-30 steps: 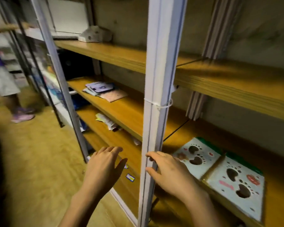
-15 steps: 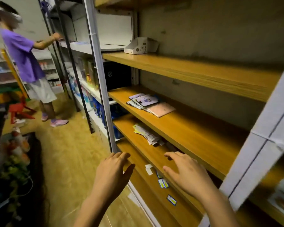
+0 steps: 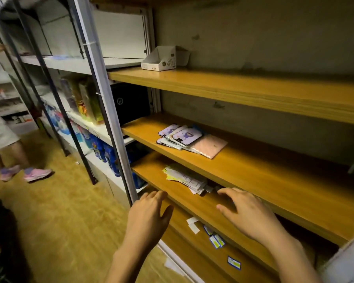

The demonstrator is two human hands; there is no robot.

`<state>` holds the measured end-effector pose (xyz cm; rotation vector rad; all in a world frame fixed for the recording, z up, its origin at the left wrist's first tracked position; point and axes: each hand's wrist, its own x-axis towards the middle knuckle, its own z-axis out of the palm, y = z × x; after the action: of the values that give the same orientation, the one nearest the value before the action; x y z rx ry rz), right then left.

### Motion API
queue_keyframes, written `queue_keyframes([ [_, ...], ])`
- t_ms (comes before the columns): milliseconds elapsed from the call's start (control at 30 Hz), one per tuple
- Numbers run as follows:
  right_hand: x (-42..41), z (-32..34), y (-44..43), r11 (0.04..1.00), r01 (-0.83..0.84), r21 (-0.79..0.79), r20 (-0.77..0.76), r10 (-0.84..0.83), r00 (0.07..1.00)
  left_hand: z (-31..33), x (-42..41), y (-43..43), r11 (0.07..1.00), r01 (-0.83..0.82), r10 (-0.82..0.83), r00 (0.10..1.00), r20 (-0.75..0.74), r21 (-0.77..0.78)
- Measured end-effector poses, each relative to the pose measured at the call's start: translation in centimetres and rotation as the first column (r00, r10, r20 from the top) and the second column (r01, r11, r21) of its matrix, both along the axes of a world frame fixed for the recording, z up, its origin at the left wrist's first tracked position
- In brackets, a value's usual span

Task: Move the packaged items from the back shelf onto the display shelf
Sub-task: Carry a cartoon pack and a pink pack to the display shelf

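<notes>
While the paper stack (image 3: pixel 187 177) is lying half hidden under the upper board, the right hand (image 3: pixel 248 214) and left hand (image 3: pixel 149 215) are hovering nearby, fingers spread, grasping nothing.

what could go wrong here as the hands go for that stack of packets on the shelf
The packets lie in a loose fan at the shelf's front edge, so a sweep by the right hand could knock some off. The shelf above hangs low and may catch knuckles.
</notes>
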<state>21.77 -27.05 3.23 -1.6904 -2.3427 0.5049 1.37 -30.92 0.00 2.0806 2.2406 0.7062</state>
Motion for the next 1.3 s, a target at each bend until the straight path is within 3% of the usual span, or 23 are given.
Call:
queue_keyframes([
  [267,-3.1,0.0,7.5,0.994,0.111,0.009,0.028,-0.111,0.993,0.1,-3.5,10.0,0.993,0.111,-0.108,0.992,-0.07,0.047],
  [467,-5.0,0.7,14.5,0.979,0.2,0.026,0.032,-0.201,0.979,-0.1,-4.7,18.2,0.991,0.13,-0.131,0.989,0.066,0.023],
  [600,-6.3,0.8,17.8,0.967,0.253,0.037,0.035,-0.254,0.967,0.1,-5.4,23.9,0.995,0.1,-0.101,0.995,0.026,0.029],
  [900,-7.5,-0.1,20.5,0.933,0.359,0.003,0.085,-0.358,0.93,-0.3,-3.8,34.8,0.948,0.133,-0.173,0.978,-0.118,-0.29],
  [1033,-8.5,-0.5,21.2,0.898,0.44,0.008,0.08,-0.439,0.895,-0.9,-3.8,37.0,0.944,0.139,-0.207,0.956,-0.209,-0.301],
  [1200,-10.1,-0.9,22.5,0.836,0.549,-0.004,0.068,-0.547,0.834,-0.4,-5.0,39.7,0.878,0.218,-0.295,0.948,-0.122,-0.427],
  [1300,-10.8,-1.8,23.6,0.766,0.642,-0.023,0.051,-0.641,0.766,0.2,-6.2,40.5,0.858,0.325,-0.355,0.935,-0.002,-0.398],
])
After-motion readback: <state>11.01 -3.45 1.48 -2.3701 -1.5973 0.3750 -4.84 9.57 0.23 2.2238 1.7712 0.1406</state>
